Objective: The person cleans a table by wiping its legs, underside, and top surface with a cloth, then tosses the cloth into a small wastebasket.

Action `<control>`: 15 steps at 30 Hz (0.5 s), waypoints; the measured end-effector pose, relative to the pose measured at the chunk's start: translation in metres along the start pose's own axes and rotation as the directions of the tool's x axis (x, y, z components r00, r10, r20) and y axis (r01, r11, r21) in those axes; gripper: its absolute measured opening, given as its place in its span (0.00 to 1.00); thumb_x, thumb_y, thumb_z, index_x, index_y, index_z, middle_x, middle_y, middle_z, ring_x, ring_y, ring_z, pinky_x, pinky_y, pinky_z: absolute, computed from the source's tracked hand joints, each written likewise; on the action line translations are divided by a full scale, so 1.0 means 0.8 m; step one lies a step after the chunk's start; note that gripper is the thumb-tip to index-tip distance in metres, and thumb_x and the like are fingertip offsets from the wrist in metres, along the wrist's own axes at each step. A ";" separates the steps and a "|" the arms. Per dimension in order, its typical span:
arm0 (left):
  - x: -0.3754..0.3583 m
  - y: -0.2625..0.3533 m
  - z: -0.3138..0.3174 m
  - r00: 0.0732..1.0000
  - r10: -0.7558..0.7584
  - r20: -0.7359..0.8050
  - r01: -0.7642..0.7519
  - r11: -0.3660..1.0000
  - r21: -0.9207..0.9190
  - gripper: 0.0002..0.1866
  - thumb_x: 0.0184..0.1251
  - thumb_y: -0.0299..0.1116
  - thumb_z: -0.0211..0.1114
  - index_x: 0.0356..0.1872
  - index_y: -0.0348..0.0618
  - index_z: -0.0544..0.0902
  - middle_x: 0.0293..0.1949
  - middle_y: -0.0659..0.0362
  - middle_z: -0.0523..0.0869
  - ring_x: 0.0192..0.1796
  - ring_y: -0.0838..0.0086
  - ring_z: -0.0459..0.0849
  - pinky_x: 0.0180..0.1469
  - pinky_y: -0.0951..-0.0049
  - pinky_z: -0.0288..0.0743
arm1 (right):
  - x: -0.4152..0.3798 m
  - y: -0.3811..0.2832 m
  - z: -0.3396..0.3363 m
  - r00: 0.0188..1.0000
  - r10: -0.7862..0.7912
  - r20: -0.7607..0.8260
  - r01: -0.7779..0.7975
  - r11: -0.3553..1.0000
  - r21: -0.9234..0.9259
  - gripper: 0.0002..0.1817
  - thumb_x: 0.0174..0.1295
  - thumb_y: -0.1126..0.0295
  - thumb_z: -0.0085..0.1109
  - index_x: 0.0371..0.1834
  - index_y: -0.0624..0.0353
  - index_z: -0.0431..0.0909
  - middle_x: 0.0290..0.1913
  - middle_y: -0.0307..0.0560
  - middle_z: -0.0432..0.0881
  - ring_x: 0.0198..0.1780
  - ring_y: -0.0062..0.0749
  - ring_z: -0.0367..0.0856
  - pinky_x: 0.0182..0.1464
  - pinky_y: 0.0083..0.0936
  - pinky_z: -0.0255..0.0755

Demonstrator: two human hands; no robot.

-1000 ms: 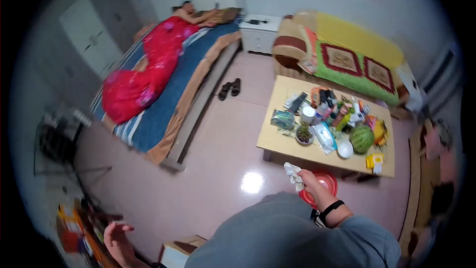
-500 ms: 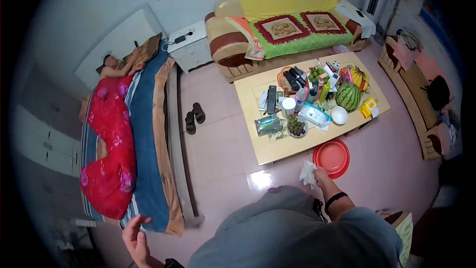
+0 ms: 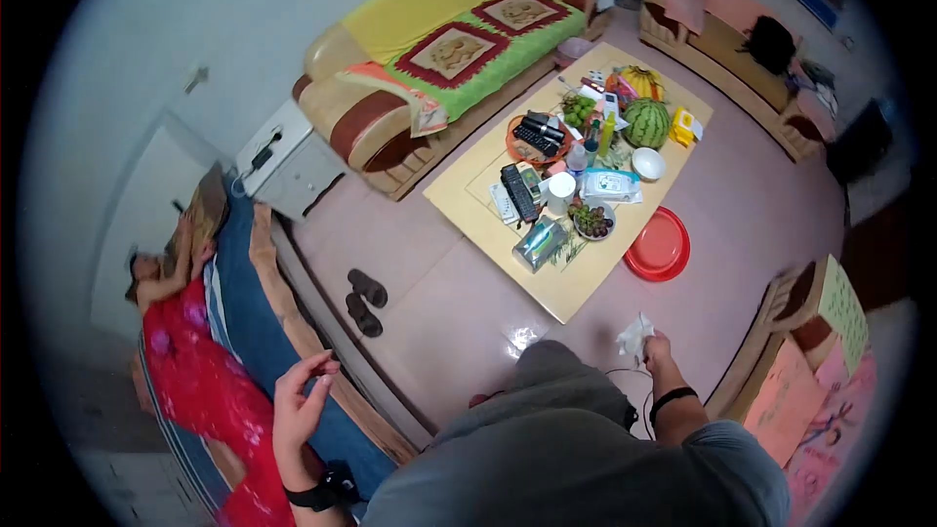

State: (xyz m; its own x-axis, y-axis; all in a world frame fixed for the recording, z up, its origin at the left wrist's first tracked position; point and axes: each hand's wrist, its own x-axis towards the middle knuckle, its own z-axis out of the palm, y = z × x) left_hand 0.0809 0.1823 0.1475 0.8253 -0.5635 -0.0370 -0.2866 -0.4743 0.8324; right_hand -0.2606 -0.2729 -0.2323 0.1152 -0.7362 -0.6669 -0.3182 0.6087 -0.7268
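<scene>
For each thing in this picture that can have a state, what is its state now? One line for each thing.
right hand: shut on a crumpled white tissue, held up over the floor
left hand: open, empty, fingers spread
red plate: flat on the floor, beside the table, empty
white bowl: upright on the table
watermelon: whole, uncut
slippers: side by side on the floor, by the bed
</scene>
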 end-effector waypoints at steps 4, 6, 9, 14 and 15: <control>0.115 0.006 -0.001 0.946 0.166 0.277 -0.202 0.973 0.109 0.15 0.62 0.24 0.57 0.50 0.35 0.76 0.41 0.56 0.84 0.45 0.72 0.81 0.48 0.75 0.72 | -0.019 0.063 0.008 0.998 0.042 -0.056 -0.031 0.981 0.191 0.19 0.53 0.80 0.43 0.49 0.62 0.73 0.33 0.44 0.77 0.30 0.32 0.76 0.26 0.28 0.69; 0.164 0.020 0.008 0.900 0.164 0.404 -0.256 0.949 0.186 0.15 0.60 0.23 0.58 0.50 0.36 0.77 0.42 0.54 0.84 0.46 0.70 0.81 0.49 0.73 0.72 | -0.009 0.091 0.027 0.974 0.113 -0.196 -0.052 0.956 0.290 0.19 0.53 0.80 0.42 0.49 0.62 0.73 0.34 0.44 0.77 0.30 0.32 0.75 0.27 0.28 0.70; 0.229 0.011 0.018 0.827 0.170 0.535 -0.329 0.920 0.215 0.16 0.60 0.24 0.59 0.51 0.37 0.77 0.45 0.54 0.83 0.47 0.70 0.81 0.48 0.73 0.72 | -0.029 0.095 0.061 0.969 0.143 -0.200 -0.078 0.949 0.305 0.19 0.52 0.81 0.41 0.47 0.62 0.74 0.34 0.44 0.77 0.32 0.32 0.76 0.30 0.29 0.73; 0.324 -0.014 0.036 0.667 0.110 0.737 -0.395 0.891 0.224 0.18 0.60 0.25 0.60 0.52 0.38 0.76 0.48 0.53 0.82 0.50 0.66 0.80 0.52 0.72 0.71 | -0.072 0.097 0.132 0.960 0.161 -0.230 -0.056 0.912 0.407 0.21 0.50 0.80 0.41 0.50 0.62 0.74 0.35 0.45 0.78 0.33 0.32 0.76 0.34 0.27 0.73; 0.348 -0.031 0.042 0.600 0.214 0.771 -0.519 0.838 0.171 0.18 0.60 0.25 0.60 0.53 0.40 0.76 0.48 0.53 0.82 0.52 0.64 0.79 0.54 0.71 0.70 | -0.073 0.108 0.140 0.957 0.142 -0.252 -0.019 0.900 0.435 0.22 0.51 0.81 0.41 0.50 0.62 0.74 0.35 0.45 0.78 0.33 0.32 0.76 0.35 0.26 0.73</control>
State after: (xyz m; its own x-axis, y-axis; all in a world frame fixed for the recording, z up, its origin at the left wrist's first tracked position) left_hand 0.3018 0.0145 0.0979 0.0587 -0.9611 -0.2698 -0.7512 -0.2206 0.6221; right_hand -0.1895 -0.1442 -0.2741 -0.1719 -0.6931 -0.7001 0.1210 0.6904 -0.7132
